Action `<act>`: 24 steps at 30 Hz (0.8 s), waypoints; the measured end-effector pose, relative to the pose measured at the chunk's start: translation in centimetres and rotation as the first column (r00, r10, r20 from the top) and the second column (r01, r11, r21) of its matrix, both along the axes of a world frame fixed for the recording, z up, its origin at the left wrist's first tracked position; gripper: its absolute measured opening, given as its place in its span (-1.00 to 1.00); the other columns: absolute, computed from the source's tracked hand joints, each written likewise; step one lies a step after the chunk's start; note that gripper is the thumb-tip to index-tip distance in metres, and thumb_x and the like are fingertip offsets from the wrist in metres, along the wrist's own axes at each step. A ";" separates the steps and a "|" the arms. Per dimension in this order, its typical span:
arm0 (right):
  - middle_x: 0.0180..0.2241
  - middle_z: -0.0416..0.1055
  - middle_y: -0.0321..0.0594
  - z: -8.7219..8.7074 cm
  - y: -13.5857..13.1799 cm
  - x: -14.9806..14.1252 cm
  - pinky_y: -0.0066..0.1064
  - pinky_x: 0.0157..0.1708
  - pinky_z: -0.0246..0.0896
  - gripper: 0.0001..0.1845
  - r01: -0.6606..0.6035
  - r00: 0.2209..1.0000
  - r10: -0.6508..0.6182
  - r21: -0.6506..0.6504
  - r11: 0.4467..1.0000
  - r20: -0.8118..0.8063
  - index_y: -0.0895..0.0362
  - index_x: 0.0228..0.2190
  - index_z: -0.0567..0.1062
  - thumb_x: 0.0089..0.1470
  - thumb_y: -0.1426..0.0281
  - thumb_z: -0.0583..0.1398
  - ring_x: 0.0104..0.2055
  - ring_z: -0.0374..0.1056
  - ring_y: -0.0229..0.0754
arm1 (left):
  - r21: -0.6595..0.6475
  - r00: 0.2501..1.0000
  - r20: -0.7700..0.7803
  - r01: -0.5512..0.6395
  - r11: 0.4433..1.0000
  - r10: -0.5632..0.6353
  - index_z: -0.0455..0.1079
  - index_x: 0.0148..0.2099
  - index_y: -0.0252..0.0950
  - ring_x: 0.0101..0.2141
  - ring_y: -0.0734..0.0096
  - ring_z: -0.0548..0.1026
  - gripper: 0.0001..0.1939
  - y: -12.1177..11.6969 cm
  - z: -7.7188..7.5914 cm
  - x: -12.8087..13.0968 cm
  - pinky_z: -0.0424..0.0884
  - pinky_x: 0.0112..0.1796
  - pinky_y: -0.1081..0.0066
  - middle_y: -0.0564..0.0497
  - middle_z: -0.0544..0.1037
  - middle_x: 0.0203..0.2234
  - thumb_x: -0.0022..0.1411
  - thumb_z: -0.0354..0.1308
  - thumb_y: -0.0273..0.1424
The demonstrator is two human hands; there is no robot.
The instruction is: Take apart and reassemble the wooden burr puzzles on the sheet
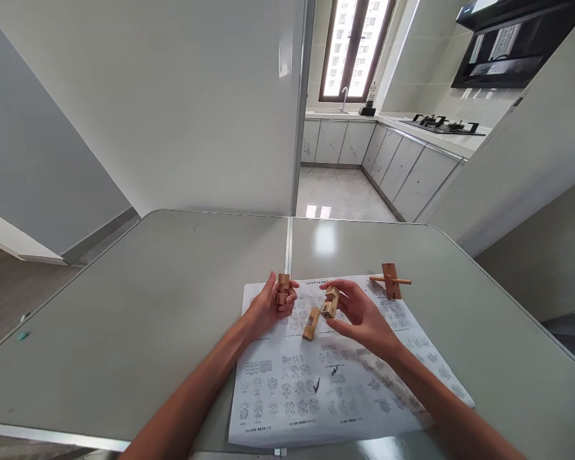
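Note:
My left hand point(271, 303) is closed round a brown notched wooden block point(283, 287), held upright above the paper. Between the fingers and thumb of my right hand point(361, 313) is a lighter notched wooden piece point(330, 302) with dark marks on its lower end. Another notched wooden piece point(311, 324) lies on the paper between my hands, touching neither. Under both hands is a printed instruction sheet point(326, 421) covered with small line diagrams and a few handwritten marks.
A flat wooden plate point(391, 281) with a rod point(405, 281) through it rests at the sheet's upper right. The grey table point(148, 319) has a seam across its middle. A small green bit point(23, 335) lies near the left edge. Beyond stands a kitchen counter point(388, 120).

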State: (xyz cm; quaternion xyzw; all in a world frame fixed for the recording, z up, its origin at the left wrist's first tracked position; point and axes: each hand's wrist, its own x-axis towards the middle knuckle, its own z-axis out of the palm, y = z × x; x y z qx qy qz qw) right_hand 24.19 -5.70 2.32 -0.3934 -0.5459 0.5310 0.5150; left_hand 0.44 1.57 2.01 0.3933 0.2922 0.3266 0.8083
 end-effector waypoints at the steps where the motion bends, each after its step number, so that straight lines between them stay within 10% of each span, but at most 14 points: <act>1: 0.08 0.41 -0.14 0.3 0.3 -0.3 -0.24 -0.07 0.42 -0.47 -0.029 1.000 0.029 0.000 1.000 0.005 -0.04 0.01 0.46 0.01 0.30 0.47 -0.11 0.40 -0.13 | 0.007 1.000 -0.001 0.001 1.000 -0.001 0.41 -0.04 -0.28 -0.54 0.52 0.10 -0.52 -0.1 0.0 0.1 0.15 -0.48 0.46 0.10 0.25 -0.44 0.37 0.06 0.06; 10: -0.50 0.22 -0.35 -1.4 1.3 -1.4 -0.39 -0.43 0.15 -0.51 -0.004 0.997 -0.008 -0.159 0.987 -0.073 0.08 -0.39 0.49 0.29 -0.08 0.18 -0.50 0.09 -0.27 | 0.078 0.994 -0.003 0.108 0.991 -0.108 0.41 0.11 -0.27 -0.44 0.55 0.19 -0.59 -0.9 -0.2 0.2 0.19 -0.35 0.43 -0.01 0.37 -0.25 0.32 0.30 -0.17; 19: -0.19 0.50 -0.19 -1.5 1.3 -1.3 -0.32 -0.26 0.32 -0.57 -0.055 0.997 0.050 -0.091 0.994 -0.057 0.04 0.03 0.48 0.29 0.03 0.24 -0.32 0.33 -0.21 | 0.111 0.985 -0.040 0.171 0.979 -0.167 0.40 0.07 -0.30 -0.29 0.39 0.50 -0.55 -1.1 -1.2 0.7 0.25 -0.32 0.40 -0.15 0.53 -0.08 0.38 0.21 -0.03; 24: -0.19 0.57 -0.15 -1.4 1.2 -1.0 -0.29 -0.31 0.37 -0.68 0.003 1.000 -0.003 -0.025 1.000 0.004 0.06 -0.10 0.48 0.31 0.08 0.24 -0.36 0.44 -0.19 | 0.172 0.992 -0.063 0.122 0.978 -0.112 0.43 0.00 -0.35 -0.33 0.42 0.52 -0.56 -1.1 -1.6 0.9 0.19 -0.43 0.46 -0.15 0.52 -0.11 0.42 0.15 -0.03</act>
